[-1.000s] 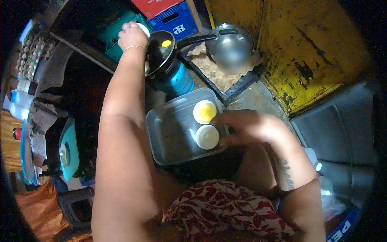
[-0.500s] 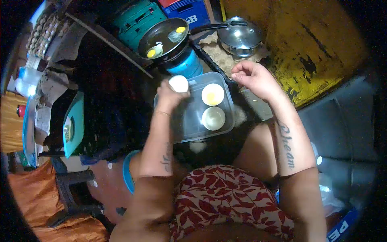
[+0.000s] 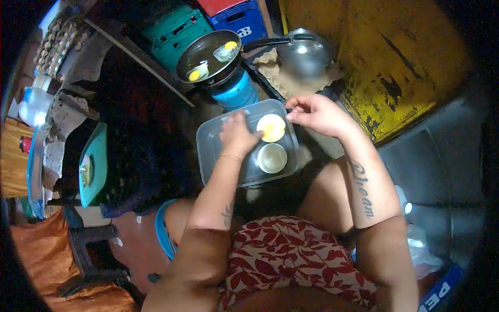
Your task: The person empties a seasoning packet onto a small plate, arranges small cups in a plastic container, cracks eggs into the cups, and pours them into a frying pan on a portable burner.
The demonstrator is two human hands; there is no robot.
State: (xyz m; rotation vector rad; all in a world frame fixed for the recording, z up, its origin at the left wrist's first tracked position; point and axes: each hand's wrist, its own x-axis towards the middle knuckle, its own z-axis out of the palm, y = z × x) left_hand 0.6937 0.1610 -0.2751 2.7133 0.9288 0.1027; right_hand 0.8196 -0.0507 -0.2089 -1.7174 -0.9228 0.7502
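My left hand (image 3: 240, 136) is over a clear plastic container (image 3: 208, 165), fingers apart, its thumb at the left edge of a white cup (image 3: 271, 128) with yellow egg in it. Just below that cup, a second round cup (image 3: 272, 158) with pale contents stands in the container. My right hand (image 3: 306, 112) is pinched at the container's upper right corner; whatever its fingertips hold is too small to tell. Beyond, a black frying pan (image 3: 207, 52) sits on a blue stove (image 3: 236, 92), with two eggs, yolks whole, in it.
A lidded metal pot (image 3: 304, 51) stands on torn brown cardboard (image 3: 268, 61) right of the pan, whose handle reaches towards it. Green (image 3: 174, 32) and blue (image 3: 240, 23) crates are behind. A yellow panel (image 3: 384, 62) rises at the right; a turquoise tray (image 3: 94, 169) is at the left.
My left hand has moved right and down towards the egg cup; the white cup it held no longer shows separately. My right hand has shifted slightly left and down, still pinched.
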